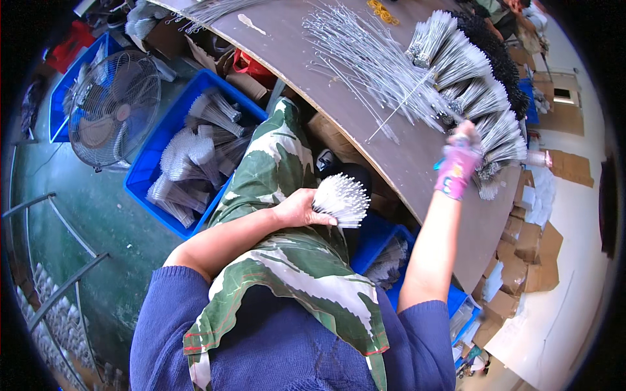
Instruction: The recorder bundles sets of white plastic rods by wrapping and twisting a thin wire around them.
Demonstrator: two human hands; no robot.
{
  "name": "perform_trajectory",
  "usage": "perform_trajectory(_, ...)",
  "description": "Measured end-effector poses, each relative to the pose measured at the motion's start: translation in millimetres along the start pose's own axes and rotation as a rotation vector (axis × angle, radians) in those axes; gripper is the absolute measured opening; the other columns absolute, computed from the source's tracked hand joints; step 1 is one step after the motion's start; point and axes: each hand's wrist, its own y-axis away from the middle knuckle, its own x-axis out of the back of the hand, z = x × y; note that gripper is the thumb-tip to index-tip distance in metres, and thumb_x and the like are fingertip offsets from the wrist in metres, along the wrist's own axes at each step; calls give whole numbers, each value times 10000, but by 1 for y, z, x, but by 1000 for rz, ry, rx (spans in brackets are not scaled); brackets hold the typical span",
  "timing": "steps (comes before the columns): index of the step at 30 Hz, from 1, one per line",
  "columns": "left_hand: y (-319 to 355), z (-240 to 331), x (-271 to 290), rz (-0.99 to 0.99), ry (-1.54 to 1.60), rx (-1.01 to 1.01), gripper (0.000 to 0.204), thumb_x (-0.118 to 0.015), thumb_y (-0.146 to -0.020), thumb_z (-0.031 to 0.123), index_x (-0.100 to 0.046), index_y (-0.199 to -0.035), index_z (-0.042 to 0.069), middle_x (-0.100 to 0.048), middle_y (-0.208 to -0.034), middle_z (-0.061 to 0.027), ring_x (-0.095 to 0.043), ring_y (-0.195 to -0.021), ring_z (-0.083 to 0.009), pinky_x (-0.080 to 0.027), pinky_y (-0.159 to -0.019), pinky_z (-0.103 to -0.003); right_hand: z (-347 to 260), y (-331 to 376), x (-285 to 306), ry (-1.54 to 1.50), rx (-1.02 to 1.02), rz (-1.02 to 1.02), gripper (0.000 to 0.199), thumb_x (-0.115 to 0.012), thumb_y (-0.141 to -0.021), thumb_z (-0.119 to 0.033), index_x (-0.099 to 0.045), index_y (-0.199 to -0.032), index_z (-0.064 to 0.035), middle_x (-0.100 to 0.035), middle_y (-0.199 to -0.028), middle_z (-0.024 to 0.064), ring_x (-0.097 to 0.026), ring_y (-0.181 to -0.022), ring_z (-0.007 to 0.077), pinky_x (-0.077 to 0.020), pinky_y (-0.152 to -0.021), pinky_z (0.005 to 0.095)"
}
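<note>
My left hand (300, 208) is closed around a bundle of thin wire brushes (344, 201) above my lap, their white tips fanned upward. My right hand (460, 159), in a pink patterned glove that leaves the fingertips bare, reaches over the table beside several tied brush bundles (471, 68). Motion smears its fingers, so whether they grip anything is unclear. Just left of that hand, loose long wire brushes (372, 62) with looped ends lie spread across the brown tabletop (280, 39).
Left of my camouflage apron stands a blue crate (153, 218) of brush bundles, with a floor fan (117, 107) beyond it. Another blue bin (368, 241) sits under the table. Black bristle bundles (489, 42) and yellow ties (383, 12) lie at the far side; cardboard boxes (521, 260) are at right.
</note>
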Motion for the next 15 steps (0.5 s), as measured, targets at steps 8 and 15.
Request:
perform_trajectory(8,5,0,1,6,-64,-38,553,-754,-714,429,-599,-1051,19,-659,-957,-145,-627,-933,-272,-460,-859,-349,-40,137,-51,419,-167,-803,93,-647,-795,16,-583,-814,-48,-606,-842,10,-567,-790,96,-482,-708,244)
perform_trajectory(15,5,3,-2,9,-78,-32,605,-749,-696,478,-590,-1058,19,-653,-951,-171,-619,-946,-312,-465,-845,-370,-48,151,-46,755,82,-1144,173,-638,-723,-99,-638,-885,-39,-586,-848,124,-593,-819,293,-478,-758,350)
